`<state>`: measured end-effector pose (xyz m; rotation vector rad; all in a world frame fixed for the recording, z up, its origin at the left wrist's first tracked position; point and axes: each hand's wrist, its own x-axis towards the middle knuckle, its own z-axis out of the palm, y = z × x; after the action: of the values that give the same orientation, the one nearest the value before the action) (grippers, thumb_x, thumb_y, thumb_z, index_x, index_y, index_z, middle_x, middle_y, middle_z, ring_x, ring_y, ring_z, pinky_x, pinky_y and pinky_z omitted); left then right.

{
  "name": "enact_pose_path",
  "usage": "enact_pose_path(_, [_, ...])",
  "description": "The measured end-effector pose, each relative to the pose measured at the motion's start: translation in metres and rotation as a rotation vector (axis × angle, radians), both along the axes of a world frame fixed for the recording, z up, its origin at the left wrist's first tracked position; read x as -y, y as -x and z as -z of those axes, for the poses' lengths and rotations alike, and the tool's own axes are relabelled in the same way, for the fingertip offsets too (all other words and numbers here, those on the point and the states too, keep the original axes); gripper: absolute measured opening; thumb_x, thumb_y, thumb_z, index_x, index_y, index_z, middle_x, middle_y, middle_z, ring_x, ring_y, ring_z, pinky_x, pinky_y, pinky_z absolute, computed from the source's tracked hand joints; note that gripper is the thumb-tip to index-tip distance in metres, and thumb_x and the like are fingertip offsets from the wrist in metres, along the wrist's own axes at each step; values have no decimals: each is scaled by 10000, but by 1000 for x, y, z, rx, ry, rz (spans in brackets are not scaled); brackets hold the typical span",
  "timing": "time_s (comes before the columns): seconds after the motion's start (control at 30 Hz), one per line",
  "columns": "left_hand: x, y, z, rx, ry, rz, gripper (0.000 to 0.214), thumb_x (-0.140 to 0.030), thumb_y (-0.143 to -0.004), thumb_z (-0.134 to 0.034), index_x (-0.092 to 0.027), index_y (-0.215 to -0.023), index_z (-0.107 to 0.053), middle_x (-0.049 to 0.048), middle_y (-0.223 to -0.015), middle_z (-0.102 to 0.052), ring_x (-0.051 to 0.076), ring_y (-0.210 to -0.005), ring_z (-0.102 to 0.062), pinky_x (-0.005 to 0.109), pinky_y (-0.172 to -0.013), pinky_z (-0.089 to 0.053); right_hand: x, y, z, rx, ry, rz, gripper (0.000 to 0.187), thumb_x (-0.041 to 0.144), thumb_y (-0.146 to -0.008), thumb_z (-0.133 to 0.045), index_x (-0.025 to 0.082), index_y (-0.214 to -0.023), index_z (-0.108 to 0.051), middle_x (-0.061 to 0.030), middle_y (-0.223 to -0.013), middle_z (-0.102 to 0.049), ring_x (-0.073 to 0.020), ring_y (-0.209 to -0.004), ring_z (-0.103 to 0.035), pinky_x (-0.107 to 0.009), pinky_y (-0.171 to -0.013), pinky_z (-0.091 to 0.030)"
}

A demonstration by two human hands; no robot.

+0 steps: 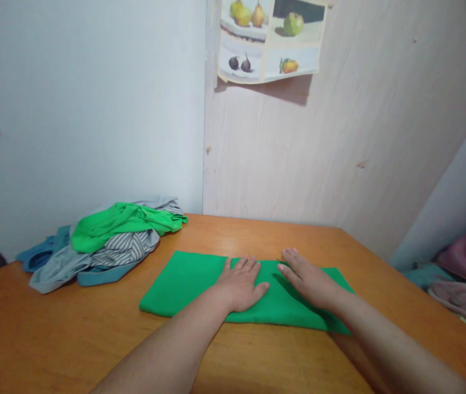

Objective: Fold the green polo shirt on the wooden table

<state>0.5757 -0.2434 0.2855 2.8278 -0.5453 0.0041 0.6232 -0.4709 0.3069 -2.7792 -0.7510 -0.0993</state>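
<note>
A folded green cloth (184, 282) lies flat in the middle of the orange wooden table (44, 328). My left hand (242, 284) rests palm down on the cloth's middle, fingers stretched out and close together. My right hand (309, 279) lies flat on the cloth just to the right, fingers extended toward the wall. Neither hand grips anything. The two hands sit side by side, a small gap of green between them.
A heap of clothes (105, 241) sits at the table's back left: bright green, striped grey and blue pieces. Walls meet in a corner behind the table, with a fruit poster (269, 38) hanging above. Pink and teal fabric (462, 273) lies off the table's right side.
</note>
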Motion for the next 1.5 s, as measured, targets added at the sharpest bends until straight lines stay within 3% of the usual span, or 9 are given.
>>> enact_pose_path(0.1, [1, -1, 2, 11, -7, -6, 742, -652, -949, -147, -219, -1543, -250, 86, -1613, -182, 302, -1484, -119, 640, -1152, -53, -31, 11, 3, -31, -17, -87, 894, 727, -916, -174, 77, -1514, -312, -140, -1579, -235, -259, -1469, -172, -425, -1202, -171])
enact_pose_path(0.2, [2, 0, 3, 16, -34, -23, 681, -571, -964, -166, -223, -1547, -228, 56, -1615, -184, 277, -1487, -110, 630, -1159, -70, -45, 15, 18, -101, 30, -86, 897, 726, -918, -141, 78, -1515, -305, -138, -1587, -218, -261, -1475, -147, -438, -1204, -141])
enact_pose_path(0.37, [4, 1, 1, 7, -62, -39, 650, -525, -967, -171, -234, -1546, -224, 37, -1617, -176, 267, -1488, -113, 644, -1153, -75, -45, 14, 31, -121, 63, -66, 860, 718, -924, -113, 127, -1526, -283, -109, -1599, -198, -242, -1482, -114, -439, -1204, -100])
enact_pose_path(0.57, [3, -1, 1, 11, -74, -39, 650, -544, -969, -170, -245, -1541, -241, 44, -1615, -169, 279, -1485, -126, 668, -1139, -68, -44, 18, 22, -131, 71, -73, 823, 697, -937, -122, 149, -1533, -269, -97, -1605, -183, -234, -1484, -109, -434, -1202, -94])
enact_pose_path(0.7, [0, -4, 5, 26, -83, -25, 672, -590, -964, -171, -251, -1539, -250, 52, -1613, -165, 281, -1485, -128, 673, -1134, -63, -30, 25, 17, -119, 75, -65, 819, 703, -934, -155, 160, -1538, -256, -90, -1607, -168, -233, -1486, -90, -443, -1202, -83])
enact_pose_path(0.87, [0, -7, 7, 32, -89, -25, 701, -633, -952, -186, -255, -1538, -255, 46, -1613, -149, 284, -1488, -109, 674, -1134, -66, 8, 29, 19, -106, 103, 21, 823, 728, -919, -152, 205, -1552, -201, -62, -1617, -128, -228, -1488, -73, -466, -1199, -86])
enact_pose_path(1.13, [-1, -7, 5, 16, -92, -21, 710, -646, -950, -169, -259, -1542, -242, 43, -1612, -137, 285, -1488, -110, 680, -1130, -65, 63, 5, 29, -75, 175, 240, 919, 781, -879, -133, 155, -1540, -253, -106, -1601, -213, -269, -1477, -152, -492, -1193, -120])
enact_pose_path(1.3, [-1, -7, 6, 24, -91, -18, 719, -652, -949, -155, -257, -1543, -239, 47, -1613, -133, 289, -1488, -109, 683, -1128, -69, 76, -5, 36, -52, 148, 316, 914, 773, -883, -140, 146, -1532, -285, -105, -1594, -242, -271, -1474, -168, -483, -1191, -151])
enact_pose_path(1.5, [0, -7, 3, 14, -102, -21, 719, -646, -950, -161, -249, -1545, -235, 43, -1613, -141, 298, -1487, -104, 682, -1127, -65, 78, -4, 27, -124, 153, 301, 897, 754, -895, -144, 139, -1535, -274, -106, -1600, -221, -268, -1478, -144, -478, -1191, -148])
